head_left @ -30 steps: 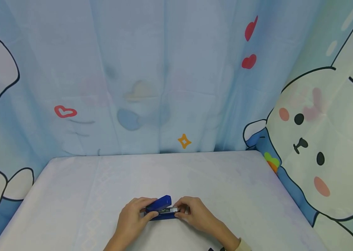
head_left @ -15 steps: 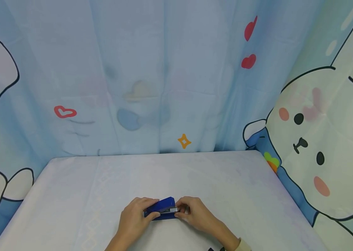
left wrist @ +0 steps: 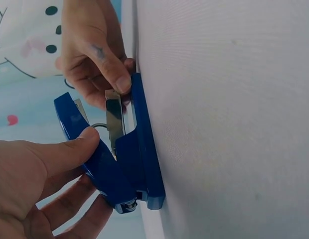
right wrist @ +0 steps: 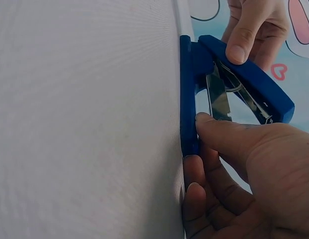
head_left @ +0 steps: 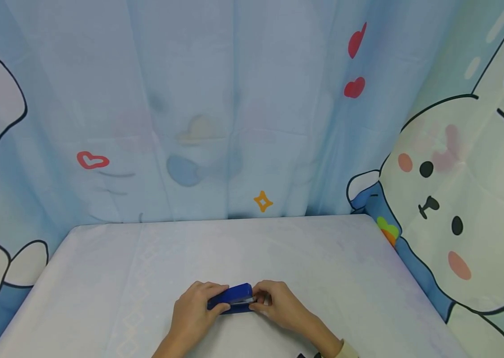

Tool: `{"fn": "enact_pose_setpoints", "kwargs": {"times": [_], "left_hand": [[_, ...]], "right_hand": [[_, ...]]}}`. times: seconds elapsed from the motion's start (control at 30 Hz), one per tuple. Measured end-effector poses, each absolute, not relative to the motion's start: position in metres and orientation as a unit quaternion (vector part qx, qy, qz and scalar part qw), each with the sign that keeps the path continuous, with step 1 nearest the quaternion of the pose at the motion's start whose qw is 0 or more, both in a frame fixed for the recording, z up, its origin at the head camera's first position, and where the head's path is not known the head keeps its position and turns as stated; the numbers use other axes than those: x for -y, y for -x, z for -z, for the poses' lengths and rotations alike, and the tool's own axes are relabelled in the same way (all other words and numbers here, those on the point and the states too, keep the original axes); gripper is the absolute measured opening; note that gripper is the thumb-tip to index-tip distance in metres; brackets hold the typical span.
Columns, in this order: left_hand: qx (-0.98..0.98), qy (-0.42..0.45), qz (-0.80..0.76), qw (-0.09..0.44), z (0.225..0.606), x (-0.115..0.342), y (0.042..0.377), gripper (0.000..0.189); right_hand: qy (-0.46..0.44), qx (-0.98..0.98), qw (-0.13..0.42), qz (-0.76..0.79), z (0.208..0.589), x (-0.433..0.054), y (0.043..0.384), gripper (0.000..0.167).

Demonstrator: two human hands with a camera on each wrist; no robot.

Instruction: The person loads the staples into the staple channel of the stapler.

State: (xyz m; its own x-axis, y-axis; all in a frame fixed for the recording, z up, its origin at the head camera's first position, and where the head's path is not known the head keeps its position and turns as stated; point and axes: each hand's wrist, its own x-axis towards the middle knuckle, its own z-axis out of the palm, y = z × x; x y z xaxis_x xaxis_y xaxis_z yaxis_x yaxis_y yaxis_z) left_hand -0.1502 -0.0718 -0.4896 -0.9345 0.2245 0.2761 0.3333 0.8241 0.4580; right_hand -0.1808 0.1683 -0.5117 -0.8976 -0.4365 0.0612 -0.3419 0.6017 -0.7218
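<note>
A blue stapler (head_left: 236, 294) stands on the white table near its front, its top cover raised at an angle from the base. Between cover and base shows the metal staple channel (left wrist: 114, 117). My left hand (head_left: 196, 311) grips the raised cover, thumb on the near side and fingers on the far side. At the stapler's front end, my right hand (head_left: 281, 306) pinches the tip of the base (right wrist: 188, 99), thumb against it and fingers curled beneath. Whether the right fingers also touch the channel I cannot tell.
The white tablecloth (head_left: 144, 268) spreads around the stapler. Behind it hangs a light blue curtain (head_left: 216, 99) printed with hearts and rabbits. Small black pieces (head_left: 301, 355) show at the bottom edge beside the right sleeve.
The stapler's cover has come down closer to the channel, narrowing the opening. My left hand has shifted slightly right with it; the right hand has barely moved.
</note>
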Motion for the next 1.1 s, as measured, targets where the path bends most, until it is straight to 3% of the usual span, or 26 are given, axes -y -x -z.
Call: {"fn": "enact_pose_setpoints", "kwargs": {"times": [1.1], "left_hand": [[0.958, 0.159, 0.209, 0.116, 0.4901, 0.0632, 0.1478, 0.035]], "right_hand": [[0.224, -0.889, 0.058, 0.395, 0.5128, -0.1707, 0.1816, 0.016]]}}
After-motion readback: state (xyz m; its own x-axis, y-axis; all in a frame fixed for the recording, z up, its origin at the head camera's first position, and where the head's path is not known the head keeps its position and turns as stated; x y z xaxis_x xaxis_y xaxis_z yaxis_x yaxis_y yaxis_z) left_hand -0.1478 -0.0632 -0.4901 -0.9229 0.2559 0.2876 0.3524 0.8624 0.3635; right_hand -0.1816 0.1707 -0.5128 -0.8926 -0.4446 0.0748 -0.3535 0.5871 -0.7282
